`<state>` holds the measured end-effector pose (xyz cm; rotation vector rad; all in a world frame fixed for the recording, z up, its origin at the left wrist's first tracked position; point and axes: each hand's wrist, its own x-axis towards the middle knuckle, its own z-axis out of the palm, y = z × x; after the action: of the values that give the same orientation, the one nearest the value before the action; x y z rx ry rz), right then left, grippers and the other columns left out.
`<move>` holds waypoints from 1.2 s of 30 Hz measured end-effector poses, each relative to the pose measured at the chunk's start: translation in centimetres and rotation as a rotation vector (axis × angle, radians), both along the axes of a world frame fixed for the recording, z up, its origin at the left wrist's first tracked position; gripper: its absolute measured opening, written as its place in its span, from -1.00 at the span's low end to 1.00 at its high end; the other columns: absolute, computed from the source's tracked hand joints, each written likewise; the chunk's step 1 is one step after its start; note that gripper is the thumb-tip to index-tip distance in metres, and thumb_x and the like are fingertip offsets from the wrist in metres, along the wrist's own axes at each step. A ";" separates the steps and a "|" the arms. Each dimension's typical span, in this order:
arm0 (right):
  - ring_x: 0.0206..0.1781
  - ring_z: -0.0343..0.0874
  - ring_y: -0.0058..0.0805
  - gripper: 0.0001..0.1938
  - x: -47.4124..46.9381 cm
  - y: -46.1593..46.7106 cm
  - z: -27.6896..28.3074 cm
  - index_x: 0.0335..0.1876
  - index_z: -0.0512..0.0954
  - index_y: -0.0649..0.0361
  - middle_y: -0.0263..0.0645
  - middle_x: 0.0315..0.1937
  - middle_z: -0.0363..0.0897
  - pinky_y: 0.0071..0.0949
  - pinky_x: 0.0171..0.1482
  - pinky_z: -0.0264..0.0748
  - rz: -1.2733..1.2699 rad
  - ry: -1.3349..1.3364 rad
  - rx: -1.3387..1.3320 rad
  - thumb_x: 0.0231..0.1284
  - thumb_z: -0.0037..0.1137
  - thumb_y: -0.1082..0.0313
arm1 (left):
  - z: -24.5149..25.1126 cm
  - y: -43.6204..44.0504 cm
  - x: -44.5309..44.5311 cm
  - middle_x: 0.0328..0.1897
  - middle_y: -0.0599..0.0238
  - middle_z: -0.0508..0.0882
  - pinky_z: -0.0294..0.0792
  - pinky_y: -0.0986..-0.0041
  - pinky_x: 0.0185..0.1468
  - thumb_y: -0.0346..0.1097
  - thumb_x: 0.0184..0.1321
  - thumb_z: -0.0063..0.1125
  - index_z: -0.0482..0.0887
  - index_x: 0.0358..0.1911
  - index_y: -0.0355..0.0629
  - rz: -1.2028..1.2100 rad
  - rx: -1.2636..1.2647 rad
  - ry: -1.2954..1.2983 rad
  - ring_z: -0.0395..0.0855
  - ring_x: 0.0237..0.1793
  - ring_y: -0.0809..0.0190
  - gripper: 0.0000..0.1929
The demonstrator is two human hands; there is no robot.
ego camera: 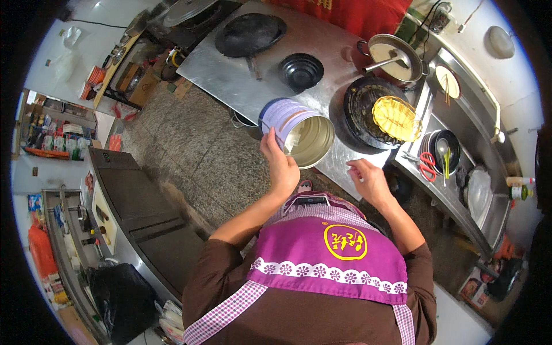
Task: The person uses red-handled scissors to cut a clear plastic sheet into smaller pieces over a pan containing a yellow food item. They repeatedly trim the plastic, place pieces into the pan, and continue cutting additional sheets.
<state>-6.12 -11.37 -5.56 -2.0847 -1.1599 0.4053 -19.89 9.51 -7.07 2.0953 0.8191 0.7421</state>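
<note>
My left hand (281,169) grips a lavender metal tin (276,113) by its side. The tin is tipped so that its mouth faces me, and a small whitish packet or scrap (293,141) lies inside against the wall. Just right of the tin, apart from it, hovers my right hand (370,180) with loosely curled fingers and nothing visible in them. Both hands are at the near edge of a stainless steel table (202,64). On it, beyond the right hand, a yellow woven basket (394,116) rests on a round black cooker (360,101).
A black bowl (301,72) and a dark wok (250,34) are farther back. A pot of whitish liquid (379,51) holds a ladle. At right, a steel sink counter (435,185) bears red-handled scissors (427,167) and stacked dishes (453,144). A dark-topped counter (129,194) stands left.
</note>
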 end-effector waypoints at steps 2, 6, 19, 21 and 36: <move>-0.34 0.68 -0.16 -0.58 -1.4 1.4 0.1 0.14 0.46 0.15 -0.10 -0.33 0.62 -0.26 -0.29 0.62 0.107 -0.037 0.006 0.12 0.20 0.43 | 0.5 0.3 0.5 0.38 -0.30 0.00 0.02 0.07 0.48 -0.77 -0.08 -0.19 -0.08 0.44 -0.25 -0.033 0.030 -0.042 0.07 0.40 -0.36 -0.13; -0.42 0.65 -0.04 -0.46 -3.0 6.2 0.8 0.29 0.36 0.12 -0.01 -0.39 0.63 -0.11 -0.34 0.57 0.086 -0.166 -0.324 0.13 0.15 0.34 | 0.1 1.5 1.3 0.38 -0.24 0.07 -0.01 0.11 0.49 -0.78 -0.11 -0.22 0.00 0.42 -0.30 -0.051 -0.010 -0.069 0.08 0.42 -0.28 -0.16; -0.53 0.56 -0.20 -0.81 -3.8 1.0 0.6 -0.39 0.57 0.32 -0.09 -0.57 0.55 -0.31 -0.43 0.46 -0.381 0.410 -0.152 0.17 0.27 0.33 | -3.3 11.1 3.8 0.30 -0.05 0.36 0.70 -0.03 -0.08 -0.74 -0.02 -0.29 0.23 0.31 -0.08 0.050 -1.473 -0.204 0.52 0.18 -0.16 -0.29; -0.58 0.50 -0.12 -0.73 -4.3 -1.3 -0.1 -0.44 0.54 0.33 -0.06 -0.66 0.49 -0.28 -0.47 0.42 -0.389 0.330 -0.161 0.20 0.26 0.26 | -4.4 11.5 4.1 0.32 -0.04 0.36 0.68 -0.08 -0.05 -0.73 -0.06 -0.26 0.24 0.33 -0.14 0.104 -1.458 -0.191 0.50 0.19 -0.16 -0.27; -0.17 0.60 0.09 -0.77 10.4 -21.8 -10.2 -0.21 0.53 0.29 0.06 -0.13 0.53 -0.05 -0.12 0.54 -0.615 -0.346 -0.430 0.15 0.18 0.28 | -8.0 4.9 2.2 0.45 0.00 0.09 0.36 -0.10 0.24 0.01 0.26 0.14 0.20 0.36 -0.09 0.387 -1.178 -0.194 0.15 0.38 -0.23 -0.33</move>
<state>4.27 -33.12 -15.80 -2.8308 -0.5719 -0.0109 -17.70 14.40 -15.05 0.8171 1.1729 0.4422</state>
